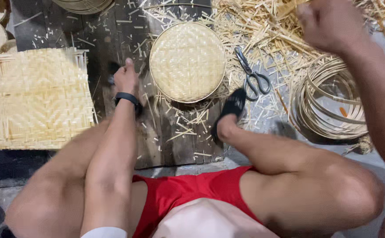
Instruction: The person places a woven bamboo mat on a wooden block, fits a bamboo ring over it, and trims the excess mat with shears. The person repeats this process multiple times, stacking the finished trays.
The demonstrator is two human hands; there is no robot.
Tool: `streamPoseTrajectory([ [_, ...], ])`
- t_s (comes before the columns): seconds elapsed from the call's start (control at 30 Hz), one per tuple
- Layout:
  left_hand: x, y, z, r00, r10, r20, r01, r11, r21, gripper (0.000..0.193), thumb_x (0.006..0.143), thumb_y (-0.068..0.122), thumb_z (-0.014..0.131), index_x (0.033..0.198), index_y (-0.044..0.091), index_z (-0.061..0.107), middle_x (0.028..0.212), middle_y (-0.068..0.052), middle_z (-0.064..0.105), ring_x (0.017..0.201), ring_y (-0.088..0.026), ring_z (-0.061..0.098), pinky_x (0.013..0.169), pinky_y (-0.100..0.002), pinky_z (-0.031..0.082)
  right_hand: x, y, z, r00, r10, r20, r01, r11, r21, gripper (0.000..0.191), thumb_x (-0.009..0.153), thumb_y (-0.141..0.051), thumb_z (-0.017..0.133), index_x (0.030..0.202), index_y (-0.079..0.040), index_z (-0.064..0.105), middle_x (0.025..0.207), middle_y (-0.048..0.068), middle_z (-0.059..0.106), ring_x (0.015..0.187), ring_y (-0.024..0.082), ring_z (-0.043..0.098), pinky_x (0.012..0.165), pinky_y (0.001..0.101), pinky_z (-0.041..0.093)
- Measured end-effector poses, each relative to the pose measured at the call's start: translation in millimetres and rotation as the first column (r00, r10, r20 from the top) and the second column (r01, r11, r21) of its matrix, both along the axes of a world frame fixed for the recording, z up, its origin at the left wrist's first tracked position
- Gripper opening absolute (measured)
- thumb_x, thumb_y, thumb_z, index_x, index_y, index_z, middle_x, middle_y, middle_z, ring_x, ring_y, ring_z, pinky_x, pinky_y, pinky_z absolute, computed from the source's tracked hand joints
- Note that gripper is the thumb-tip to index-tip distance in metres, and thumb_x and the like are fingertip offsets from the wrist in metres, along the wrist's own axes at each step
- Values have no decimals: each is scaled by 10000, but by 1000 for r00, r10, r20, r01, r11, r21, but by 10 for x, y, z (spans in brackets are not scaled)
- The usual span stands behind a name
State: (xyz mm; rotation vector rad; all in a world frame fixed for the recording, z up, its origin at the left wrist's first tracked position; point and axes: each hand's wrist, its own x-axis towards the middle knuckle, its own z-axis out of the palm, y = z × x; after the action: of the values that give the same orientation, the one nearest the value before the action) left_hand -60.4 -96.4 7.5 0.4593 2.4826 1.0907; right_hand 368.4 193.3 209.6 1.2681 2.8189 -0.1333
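**Hands over a round woven basket on dark boards**

Nearest to the camera are the person's bent legs and red shorts (188,189); the knees spread wide and hide much of the floor. One foot in a black sandal (231,108) rests on the dark wooden boards (170,145), just below the basket.

The left hand (125,78), with a black band (127,98) on the wrist, lies on the boards just left of the round woven basket (187,61). Its fingers are curled and seem to close on something small and dark, but motion blur hides what it is, so I cannot tell the grasp. The basket sits flat in the middle of the boards, with short bamboo offcuts (181,128) scattered around it.

To the left, a large square woven mat (33,97) lies flat. To the right of the basket a pair of scissors (252,77) lies on the litter, and further right stands a coil of bamboo hoops (329,103).

The right hand (331,24) is raised at the top right, clenched as a fist, above a big pile of bamboo strips (263,26). The blur does not show whether it holds anything. The right forearm covers part of the hoops.
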Motion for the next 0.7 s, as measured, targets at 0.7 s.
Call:
streamPoseTrajectory([
  [0.7, 215, 707, -1, 574, -117, 811, -608, 603, 517, 602, 984, 569, 455, 1138, 18, 645, 1063, -104, 709, 976, -232, 635, 856, -377, 515, -864, -676, -1736, 166, -851, -497, -6, 504, -864, 498, 1073, -452, 404, 1096, -24, 657, 1054, 111, 673, 1023, 231, 636, 881, 383, 536],
])
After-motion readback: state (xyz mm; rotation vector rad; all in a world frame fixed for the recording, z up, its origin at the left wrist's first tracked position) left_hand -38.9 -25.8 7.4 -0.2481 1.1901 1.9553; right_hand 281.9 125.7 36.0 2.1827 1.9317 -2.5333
